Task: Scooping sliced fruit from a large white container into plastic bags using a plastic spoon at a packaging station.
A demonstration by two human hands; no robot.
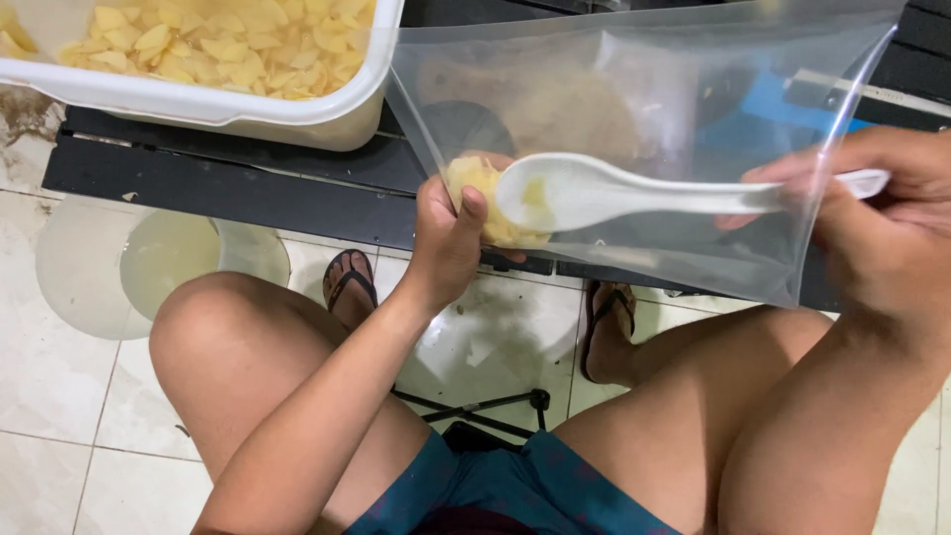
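Seated person, head view. The left hand [451, 233] pinches the lower corner of a clear plastic bag [693, 119], gripping through the film a small heap of pale yellow fruit pieces [475, 188]. The right hand [882, 213] closes around the handle of a white spoon [594, 190] whose bowl lies inside the bag, touching the heap. A white tub [327, 114] of similar pieces rests on the dark table [228, 183]. Risk: a loosened pinch or tilted spoon may spill pieces onto the tiled floor [59, 396].

bag [693, 119] x1 | spoon [594, 190] x1 | tub [297, 114] x1 | bowl [158, 263] x1 | sandals [349, 282] x2 | chips: too many to count
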